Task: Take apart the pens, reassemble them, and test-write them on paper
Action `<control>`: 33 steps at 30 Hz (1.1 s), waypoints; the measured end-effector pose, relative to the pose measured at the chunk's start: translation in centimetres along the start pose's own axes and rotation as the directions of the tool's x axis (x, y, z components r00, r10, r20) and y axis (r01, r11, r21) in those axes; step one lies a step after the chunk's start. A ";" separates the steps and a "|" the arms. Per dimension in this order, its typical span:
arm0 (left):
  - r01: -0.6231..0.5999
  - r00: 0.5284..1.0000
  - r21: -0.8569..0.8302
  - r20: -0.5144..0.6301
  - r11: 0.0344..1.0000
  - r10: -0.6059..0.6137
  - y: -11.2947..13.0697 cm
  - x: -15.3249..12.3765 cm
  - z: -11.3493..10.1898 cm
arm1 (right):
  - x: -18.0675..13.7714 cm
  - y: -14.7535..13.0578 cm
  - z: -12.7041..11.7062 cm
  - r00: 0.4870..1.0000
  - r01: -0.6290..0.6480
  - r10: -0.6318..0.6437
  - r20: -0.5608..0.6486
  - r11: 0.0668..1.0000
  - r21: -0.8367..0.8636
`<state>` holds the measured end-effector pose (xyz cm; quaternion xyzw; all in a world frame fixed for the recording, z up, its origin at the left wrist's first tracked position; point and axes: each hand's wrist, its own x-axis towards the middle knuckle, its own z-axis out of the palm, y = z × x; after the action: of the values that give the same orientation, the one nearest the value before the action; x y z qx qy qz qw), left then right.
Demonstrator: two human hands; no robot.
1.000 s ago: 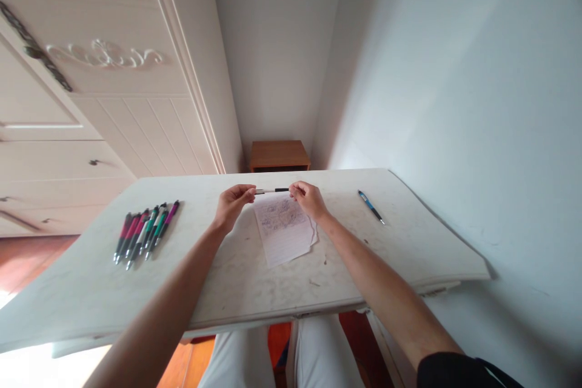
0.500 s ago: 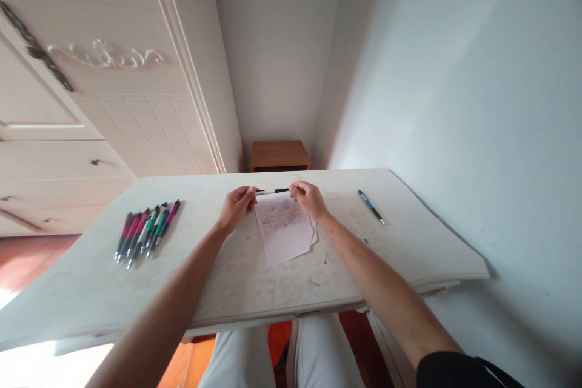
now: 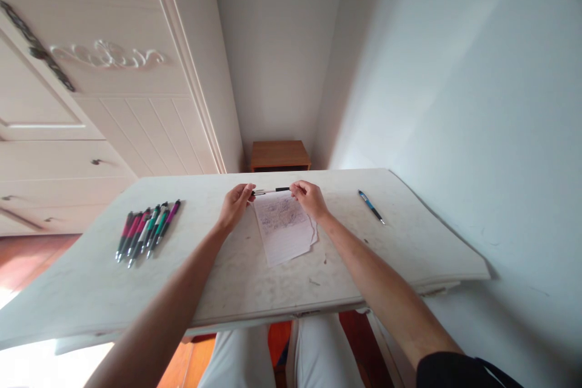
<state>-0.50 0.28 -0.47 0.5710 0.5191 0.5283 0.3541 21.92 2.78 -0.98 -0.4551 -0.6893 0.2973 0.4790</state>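
A white pen with black ends [image 3: 271, 191] is stretched level between my two hands, just above the top edge of a scribbled sheet of paper [image 3: 282, 230]. My left hand [image 3: 237, 203] pinches its clip end between thumb and fingers. At the other end, beside the black grip, my right hand [image 3: 308, 197] is closed on the pen; the tip is hidden by the fingers. The lined paper carries dark ink loops on its upper half, and another sheet's edge shows beneath it on the right.
On the white table [image 3: 227, 297], several magenta, green, white and purple pens [image 3: 148, 233] lie bunched at the left. A blue pen [image 3: 371, 207] lies alone at the right. Behind the table stands a brown wooden box [image 3: 280, 154], with a white cabinet [image 3: 118, 127] at the left and walls around.
My left hand has shifted slightly left along the pen, so more of the clip end shows. My right hand has stayed nearly still.
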 end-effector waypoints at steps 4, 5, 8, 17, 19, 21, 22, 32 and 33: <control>-0.035 0.998 0.028 0.058 0.999 0.033 -0.1 0.0 -0.1 | 0.0 -0.1 -0.1 1.000 0.003 -0.003 0.001 1.000 -0.004; -0.045 0.998 0.022 0.053 0.999 0.043 -0.1 0.0 -0.1 | 0.0 -0.1 -0.1 1.000 -0.002 0.002 0.000 1.000 -0.005; -0.085 0.996 -0.043 0.029 0.996 0.086 -0.2 0.1 0.0 | 0.0 -0.2 -0.1 1.000 -0.014 0.014 -0.005 1.000 -0.017; -0.073 0.996 0.005 0.048 0.997 0.072 -0.1 0.1 0.1 | -0.1 -0.4 -0.1 1.000 0.003 -0.003 -0.022 1.000 -0.003; -0.092 0.993 0.041 0.076 0.995 0.089 0.0 0.0 0.0 | -0.1 -0.3 -0.1 1.000 0.005 -0.005 -0.019 1.000 0.007; -0.097 0.992 0.022 0.089 0.995 0.095 0.1 -0.1 -0.1 | -0.1 -0.3 -0.1 1.000 0.003 -0.002 -0.020 1.000 0.007; -0.092 0.992 0.003 0.088 0.996 0.092 0.1 -0.1 -0.1 | 0.0 -0.3 -0.2 1.000 -0.001 0.001 -0.023 1.000 0.003; -0.045 0.998 -0.106 0.032 0.993 0.049 0.2 0.0 0.3 | -0.1 -0.6 -0.3 0.999 0.003 -0.003 -0.040 1.000 -0.010; -0.040 0.999 -0.073 0.025 0.997 0.042 0.2 -0.1 0.3 | -0.1 -0.6 -0.3 0.999 0.004 -0.005 -0.040 1.000 -0.006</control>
<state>-0.20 0.23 -0.38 0.5755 0.4828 0.5462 0.3705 22.00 2.42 -0.36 -0.4609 -0.6814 0.2849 0.4920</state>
